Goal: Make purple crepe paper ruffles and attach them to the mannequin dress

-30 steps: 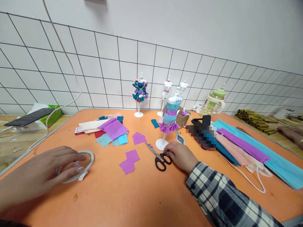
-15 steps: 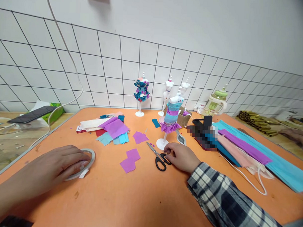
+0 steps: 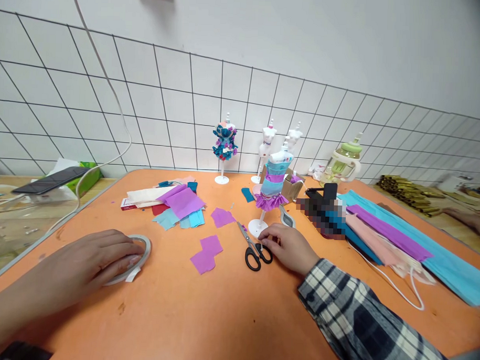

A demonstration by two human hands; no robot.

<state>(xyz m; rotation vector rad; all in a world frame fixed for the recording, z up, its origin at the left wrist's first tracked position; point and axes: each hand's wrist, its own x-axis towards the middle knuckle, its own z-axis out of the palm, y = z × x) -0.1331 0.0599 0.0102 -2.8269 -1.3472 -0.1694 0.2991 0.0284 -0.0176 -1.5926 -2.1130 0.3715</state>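
At the left, my left hand (image 3: 97,256) lies palm down over a roll of tape (image 3: 145,248), fingers stretched across it, not wrapped around it. A short white tape end sticks out on the near side. My right hand (image 3: 287,247) rests on the table with bent fingers, the tips pressed together. A small pale bit seems to show at the fingertips, too small to name. Right beside them, by the handles, lie black-handled scissors (image 3: 253,258), blades pointing away. Just behind stands a small dress form (image 3: 274,184) in light blue and purple.
Purple crepe pieces (image 3: 211,245) lie mid-table. Paper scraps (image 3: 182,201) are heaped at the left. More dress forms (image 3: 224,142) stand by the wall grid. Crepe strips (image 3: 391,232), a bottle (image 3: 342,162) and a white cord (image 3: 401,300) are at the right.
The scissors have turned slightly clockwise, blade tips further right. My right fingertips have drawn in a little beside the handle. My left hand stays on the tape roll.
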